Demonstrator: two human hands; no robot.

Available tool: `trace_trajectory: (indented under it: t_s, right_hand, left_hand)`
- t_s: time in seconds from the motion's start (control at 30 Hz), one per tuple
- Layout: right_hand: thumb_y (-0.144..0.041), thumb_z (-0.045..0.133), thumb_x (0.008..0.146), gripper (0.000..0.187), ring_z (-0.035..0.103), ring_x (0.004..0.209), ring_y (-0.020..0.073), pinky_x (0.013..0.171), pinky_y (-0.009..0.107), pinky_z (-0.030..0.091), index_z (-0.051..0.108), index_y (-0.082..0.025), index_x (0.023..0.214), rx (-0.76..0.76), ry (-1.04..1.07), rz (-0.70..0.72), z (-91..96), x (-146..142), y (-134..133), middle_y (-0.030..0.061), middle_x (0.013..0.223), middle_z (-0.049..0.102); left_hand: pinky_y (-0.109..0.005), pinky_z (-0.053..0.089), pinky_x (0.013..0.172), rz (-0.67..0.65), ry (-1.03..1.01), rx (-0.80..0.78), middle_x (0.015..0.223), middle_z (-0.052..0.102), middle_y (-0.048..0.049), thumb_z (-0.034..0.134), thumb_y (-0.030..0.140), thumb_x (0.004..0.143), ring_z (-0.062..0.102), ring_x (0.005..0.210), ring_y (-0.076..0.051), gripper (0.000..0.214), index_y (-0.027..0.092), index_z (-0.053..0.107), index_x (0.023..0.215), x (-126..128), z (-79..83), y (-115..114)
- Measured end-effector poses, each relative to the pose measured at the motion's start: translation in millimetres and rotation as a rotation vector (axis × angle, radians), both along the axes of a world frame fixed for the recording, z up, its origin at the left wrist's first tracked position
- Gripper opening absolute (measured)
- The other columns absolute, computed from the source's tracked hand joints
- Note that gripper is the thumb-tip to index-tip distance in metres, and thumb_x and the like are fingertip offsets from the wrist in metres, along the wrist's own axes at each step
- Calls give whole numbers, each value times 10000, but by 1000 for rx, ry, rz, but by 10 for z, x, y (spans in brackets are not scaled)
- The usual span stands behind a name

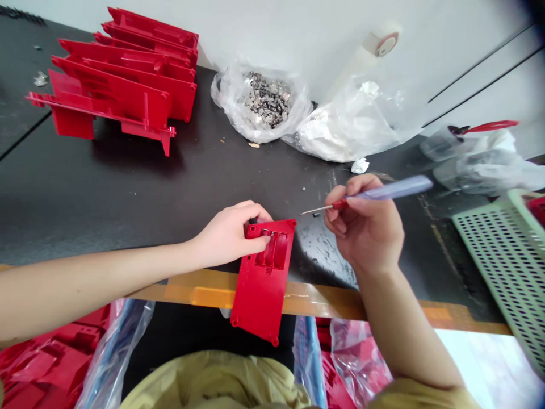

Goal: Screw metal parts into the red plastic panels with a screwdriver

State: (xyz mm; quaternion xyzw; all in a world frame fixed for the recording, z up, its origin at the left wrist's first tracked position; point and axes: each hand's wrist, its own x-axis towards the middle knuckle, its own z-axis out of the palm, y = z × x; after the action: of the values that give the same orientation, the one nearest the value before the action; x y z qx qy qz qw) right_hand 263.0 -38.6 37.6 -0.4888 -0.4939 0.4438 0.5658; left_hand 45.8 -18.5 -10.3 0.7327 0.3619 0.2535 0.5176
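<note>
A flat red plastic panel point(260, 289) lies over the front edge of the dark workbench point(128, 187), half hanging off it. My left hand point(232, 234) grips the panel's top left corner, thumb pressed by a small metal clip in its recess. My right hand point(366, 230) is closed on a small screwdriver point(374, 195) with a clear bluish handle and a red collar. Its thin metal tip points left, just above and to the right of the panel's top edge, not touching it.
A stack of red plastic panels point(128, 79) stands at the back left. A clear bag of small metal clips point(266, 102) and a bag of white stuff point(353, 125) lie at the back centre. A green perforated basket point(506, 255) sits at right. Bags of red parts point(51, 363) hang below the bench edge.
</note>
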Motion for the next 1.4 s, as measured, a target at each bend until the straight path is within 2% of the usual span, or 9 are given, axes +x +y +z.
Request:
trace_trajectory:
  t_s: [0.1,0.13,0.23,0.33,0.43,0.5,0.6,1.4]
  right_hand:
    - [-183,597,736,105,423,353,97,272,177,289,512,-240,759,108,149,162,-41,-125,-103,-44,560,614]
    - [-183,592,768,62,457,368,102,277,179,319,570,-235,792,133,157,189,-84,-164,-142,-35,579,633]
    - [-212,590,866,121,560,470,109,343,193,404,698,-213,921,244,74,213,-257,-239,-243,-3,670,675]
    - [-192,592,920,98,575,507,101,418,211,437,676,-209,871,352,-107,134,-405,-276,-303,-18,653,645]
    - [-117,691,848,197,502,445,70,429,210,394,549,-210,748,432,-228,-5,-474,-326,-309,-66,582,587]
    - [-105,699,838,284,474,424,62,425,205,376,472,-207,703,446,-243,-24,-489,-368,-288,-82,546,556]
    - [-98,645,877,311,478,418,59,439,202,396,427,-204,681,457,-266,-6,-496,-419,-248,-84,525,544]
    - [-107,630,892,258,474,486,69,475,233,380,466,-215,725,457,-352,4,-509,-417,-242,-64,599,539]
  left_hand:
    - [-236,443,671,2,12,28,918,602,20,659,240,778,587,757,-100,103,182,632,859,6,0,9]
    - [-237,441,674,0,13,33,909,601,21,659,236,777,585,762,-101,102,181,634,859,8,0,11]
    - [-232,432,663,-4,2,35,894,593,21,661,230,778,578,755,-99,106,179,636,867,10,2,13]
    - [-221,420,641,-6,-9,25,889,586,23,665,230,779,568,732,-89,113,181,643,879,11,3,14]
    - [-212,409,623,-5,-5,20,885,579,27,668,229,778,556,706,-77,117,186,650,885,11,0,16]
    - [-207,404,615,-2,0,16,887,575,30,672,228,773,553,697,-71,119,188,647,883,10,-4,15]
    - [-204,399,607,-2,7,17,881,573,31,675,237,771,554,698,-72,123,190,643,881,7,-10,13]
    - [-218,394,622,-5,18,22,878,580,25,661,233,775,549,700,-80,111,185,636,872,9,13,10]
